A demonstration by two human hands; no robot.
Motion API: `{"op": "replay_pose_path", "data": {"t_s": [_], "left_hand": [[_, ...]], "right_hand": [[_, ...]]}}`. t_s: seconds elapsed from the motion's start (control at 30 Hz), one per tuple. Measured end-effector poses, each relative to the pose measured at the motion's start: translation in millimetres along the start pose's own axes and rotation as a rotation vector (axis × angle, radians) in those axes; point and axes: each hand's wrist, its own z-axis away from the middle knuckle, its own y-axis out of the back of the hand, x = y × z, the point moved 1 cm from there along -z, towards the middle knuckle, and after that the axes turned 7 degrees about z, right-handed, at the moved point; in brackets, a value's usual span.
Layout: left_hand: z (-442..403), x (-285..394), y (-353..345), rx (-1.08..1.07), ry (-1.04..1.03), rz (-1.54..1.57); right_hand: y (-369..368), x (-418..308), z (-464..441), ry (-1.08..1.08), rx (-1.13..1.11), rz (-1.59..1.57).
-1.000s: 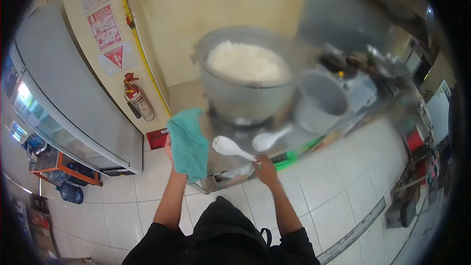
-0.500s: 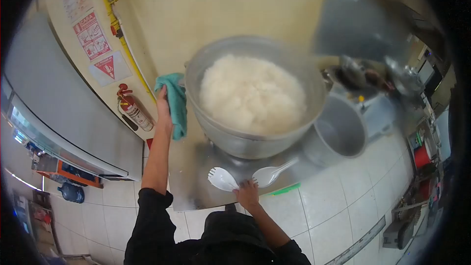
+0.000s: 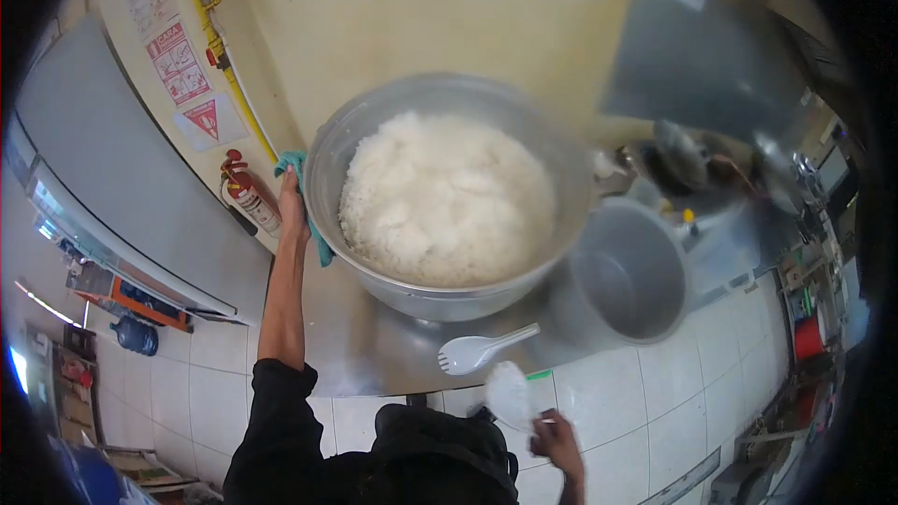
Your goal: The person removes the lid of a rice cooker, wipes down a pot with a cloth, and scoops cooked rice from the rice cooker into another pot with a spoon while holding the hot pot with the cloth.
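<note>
A large metal pot point(image 3: 440, 304) full of white rice point(image 3: 449, 196) stands on the steel counter point(image 3: 355, 346). My left hand point(image 3: 293, 206) is closed on a green cloth point(image 3: 323, 248), pressed against the pot's left side. Low at the right, my right hand point(image 3: 557, 440) grips a white spoon point(image 3: 510, 393), its head slightly blurred and off the counter's front edge. Between pot and edge lies a second white spoon point(image 3: 475, 353) with a toothed tip.
An empty grey metal pot point(image 3: 631, 271) stands right of the rice pot, with pans point(image 3: 687, 154) behind it. A fire extinguisher point(image 3: 251, 196) and a yellow pipe point(image 3: 238, 93) are on the left wall, beside a tall fridge point(image 3: 140, 168).
My left hand has brought the cloth against the pot's side. My right hand has lifted its spoon off the counter and moved right and toward me. The pot appears further left in view.
</note>
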Motion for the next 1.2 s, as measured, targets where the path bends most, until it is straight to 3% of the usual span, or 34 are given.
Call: {"op": "replay_pose_path", "data": {"t_s": [0.07, 0.13, 0.17, 0.23, 0.33, 0.37, 0.43, 0.53, 0.6, 0.73, 0.9, 1.2], "left_hand": [[-4, -8, 12, -0.007, 0.011, -0.020], [17, 0, -9, -0.009, -0.102, -0.104], [7, -5, 8, -0.011, -0.080, -0.098], [9, -8, 11, 0.012, -0.080, -0.095], [-9, -16, 29, 0.068, -0.113, -0.109], [-13, -18, 39, 0.103, -0.128, -0.144], [7, -12, 26, 0.134, -0.136, -0.154], [37, -7, 3, 0.219, -0.162, -0.160], [56, -6, -2, 0.299, -0.170, -0.139], [75, -8, -2, 0.274, -0.137, -0.077], [71, -21, 7, 0.295, -0.228, -0.155], [72, -22, 10, 0.369, -0.216, -0.259]], "right_hand": [[58, -39, 31, 0.046, 0.164, 0.011], [128, -54, 35, 0.252, 0.266, 0.104], [148, -84, 37, 0.216, 0.402, 0.074], [183, -154, 32, 0.443, 0.464, 0.404], [161, -281, 20, 0.679, 0.668, 1.007], [144, -313, 8, 0.740, 0.660, 1.043], [119, -362, -32, 0.918, 0.702, 1.452], [92, -410, -103, 0.946, 0.698, 1.743], [92, -427, -146, 0.860, 0.554, 1.987], [83, -445, -193, 0.744, 0.267, 2.026], [52, -430, -239, 0.712, -0.231, 1.721], [-23, -421, -215, 0.881, -0.384, 1.459]]}}
